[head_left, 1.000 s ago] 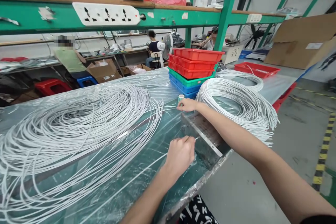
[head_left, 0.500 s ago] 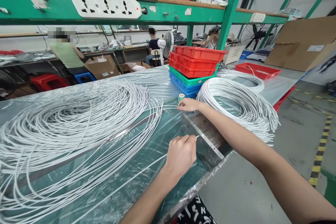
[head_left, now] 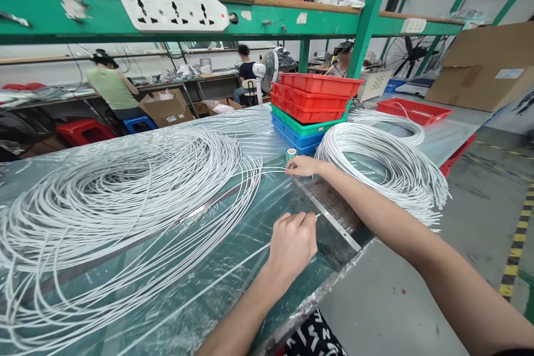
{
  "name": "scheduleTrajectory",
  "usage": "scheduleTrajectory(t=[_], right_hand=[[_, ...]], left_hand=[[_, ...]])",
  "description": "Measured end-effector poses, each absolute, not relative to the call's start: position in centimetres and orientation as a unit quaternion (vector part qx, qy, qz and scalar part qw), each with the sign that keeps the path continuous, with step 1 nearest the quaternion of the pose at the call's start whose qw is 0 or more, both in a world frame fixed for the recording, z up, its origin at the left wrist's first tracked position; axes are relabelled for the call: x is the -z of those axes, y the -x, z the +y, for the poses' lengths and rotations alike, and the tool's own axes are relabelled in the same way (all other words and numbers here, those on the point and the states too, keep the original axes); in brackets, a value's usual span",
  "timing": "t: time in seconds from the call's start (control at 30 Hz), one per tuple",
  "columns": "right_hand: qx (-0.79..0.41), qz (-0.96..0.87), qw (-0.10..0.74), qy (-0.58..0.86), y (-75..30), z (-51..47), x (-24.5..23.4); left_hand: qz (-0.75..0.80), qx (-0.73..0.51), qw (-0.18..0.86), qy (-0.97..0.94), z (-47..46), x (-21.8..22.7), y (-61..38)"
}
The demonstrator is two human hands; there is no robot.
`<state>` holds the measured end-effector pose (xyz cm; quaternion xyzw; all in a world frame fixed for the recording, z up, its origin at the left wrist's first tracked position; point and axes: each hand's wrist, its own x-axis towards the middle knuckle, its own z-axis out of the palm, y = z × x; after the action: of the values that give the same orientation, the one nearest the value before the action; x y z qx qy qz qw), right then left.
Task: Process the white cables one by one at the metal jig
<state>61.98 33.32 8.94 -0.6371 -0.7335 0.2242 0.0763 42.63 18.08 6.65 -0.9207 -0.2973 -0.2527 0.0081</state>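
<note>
My left hand point(head_left: 294, 242) is closed on a white cable point(head_left: 200, 295), whose tip pokes out past my fingers beside a metal block point(head_left: 325, 217) with a pale straight edge. Farther back, my right hand point(head_left: 303, 166) pinches white cable ends point(head_left: 273, 169) near a small roll of tape point(head_left: 291, 153). These run left toward a large loose coil of white cables point(head_left: 125, 194) spread over the table. To the right of my right hand lies a tighter coil of white cables point(head_left: 375, 156), its cut ends pointing toward the table's near right edge.
Stacked red, green and blue trays point(head_left: 315, 101) stand behind my right hand. A shallow red tray point(head_left: 413, 112) and a cardboard box point(head_left: 479, 69) are at the back right. A green shelf beam with a power strip point(head_left: 173, 11) crosses above. Several people sit at far benches.
The whole view has shifted slightly, so things appear a little farther right. Both hands keep their grips, with hardly any movement relative to the table.
</note>
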Motion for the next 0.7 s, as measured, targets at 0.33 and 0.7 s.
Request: scheduleTrajectory(t=[0.33,0.7], right_hand=[[-0.230,-0.738,0.077,0.630,-61.81,32.98,-9.15],[-0.221,-0.736,0.064,0.637,-61.58,32.81,-9.43]], left_hand=[[-0.288,0.298,0.038,0.909,17.82,-6.32,-42.66],[-0.292,0.310,0.042,0.904,17.84,-6.43,-42.72]])
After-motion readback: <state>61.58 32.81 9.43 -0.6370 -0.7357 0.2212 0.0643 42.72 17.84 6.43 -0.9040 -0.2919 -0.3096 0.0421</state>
